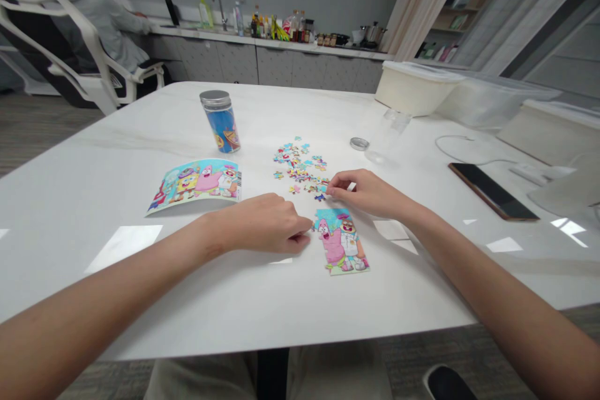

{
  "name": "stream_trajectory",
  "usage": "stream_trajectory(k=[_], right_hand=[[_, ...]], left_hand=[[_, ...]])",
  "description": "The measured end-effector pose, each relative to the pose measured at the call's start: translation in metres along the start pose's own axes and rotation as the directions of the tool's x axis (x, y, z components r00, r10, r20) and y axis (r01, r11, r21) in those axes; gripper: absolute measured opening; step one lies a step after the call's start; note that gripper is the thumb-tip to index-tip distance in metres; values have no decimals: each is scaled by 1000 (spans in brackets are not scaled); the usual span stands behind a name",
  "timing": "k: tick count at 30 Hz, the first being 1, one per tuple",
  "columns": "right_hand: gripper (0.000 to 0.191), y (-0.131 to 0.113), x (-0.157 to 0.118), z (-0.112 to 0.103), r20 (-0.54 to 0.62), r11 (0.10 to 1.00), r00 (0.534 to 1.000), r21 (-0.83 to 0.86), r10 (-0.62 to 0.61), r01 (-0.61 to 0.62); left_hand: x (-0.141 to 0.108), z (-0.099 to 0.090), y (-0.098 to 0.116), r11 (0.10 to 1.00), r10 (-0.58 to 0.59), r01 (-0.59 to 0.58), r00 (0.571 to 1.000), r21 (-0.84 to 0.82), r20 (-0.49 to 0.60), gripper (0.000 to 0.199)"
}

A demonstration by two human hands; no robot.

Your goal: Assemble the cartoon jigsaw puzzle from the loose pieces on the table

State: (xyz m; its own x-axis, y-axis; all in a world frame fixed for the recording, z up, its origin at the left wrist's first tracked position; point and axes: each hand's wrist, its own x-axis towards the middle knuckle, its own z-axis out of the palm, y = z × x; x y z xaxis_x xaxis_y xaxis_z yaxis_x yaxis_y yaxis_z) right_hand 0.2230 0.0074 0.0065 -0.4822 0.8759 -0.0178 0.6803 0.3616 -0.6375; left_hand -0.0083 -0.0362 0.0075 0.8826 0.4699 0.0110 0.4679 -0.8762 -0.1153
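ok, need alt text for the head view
Two bare hands work over a partly assembled SpongeBob jigsaw puzzle on a white table: the left hand rests at its left edge, the right hand reaches the loose pieces above it. A curved picture card and an upright blue tube are nearby.

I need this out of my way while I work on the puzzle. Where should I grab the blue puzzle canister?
Use your left hand and come from the near left side, wrapping around the middle of the blue puzzle canister. It stands on its base as a slim cylinder, so one hand should fit. Avoid the metal lid, which might lift off.
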Motion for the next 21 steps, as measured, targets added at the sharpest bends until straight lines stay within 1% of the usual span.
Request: stream_trajectory(k=[2, 4, 8, 10, 12, 15, 18, 21], right_hand=[[20, 0, 0, 0, 8, 1000, 1000, 2, 1, -1], [20, -1, 0, 0, 9, 1000, 1000, 3, 6, -6], [20, -2, 0, 0, -16, 1000, 1000, -21, 16, -16], [18, -2, 1, 0, -55, 997, 997, -48, 50, -52], [16, -1, 1, -1, -119, 990, 989, -93, 93, -105], [15, 4, 2, -1, -196, 973, 974, -180, 110, -146], [15, 9, 3, -1, -196, 967, 977, -223, 79, -123], [17, 10, 2, 2, -151, 973, 989, -227, 9, -43]], left_hand=[[0, -1, 1, 1000, -12, 12, 1000, 2, -1, 27], [1, -2, 1, 999, -54, 54, 999, 3, 3, 27], [2, -3, -1, 977, -212, 212, 976, 14, 49, 30], [2, -3, -3, 961, -276, 275, 958, 18, 85, 32], [3, -4, -4, 946, -324, 323, 940, 31, 109, 33], [4, -4, -3, 923, -383, 377, 918, 76, 99, 31], [4, -4, -1, 905, -418, 409, 905, 114, 76, 33], [3, -2, 0, 882, -461, 451, 886, 138, 54, 38]])
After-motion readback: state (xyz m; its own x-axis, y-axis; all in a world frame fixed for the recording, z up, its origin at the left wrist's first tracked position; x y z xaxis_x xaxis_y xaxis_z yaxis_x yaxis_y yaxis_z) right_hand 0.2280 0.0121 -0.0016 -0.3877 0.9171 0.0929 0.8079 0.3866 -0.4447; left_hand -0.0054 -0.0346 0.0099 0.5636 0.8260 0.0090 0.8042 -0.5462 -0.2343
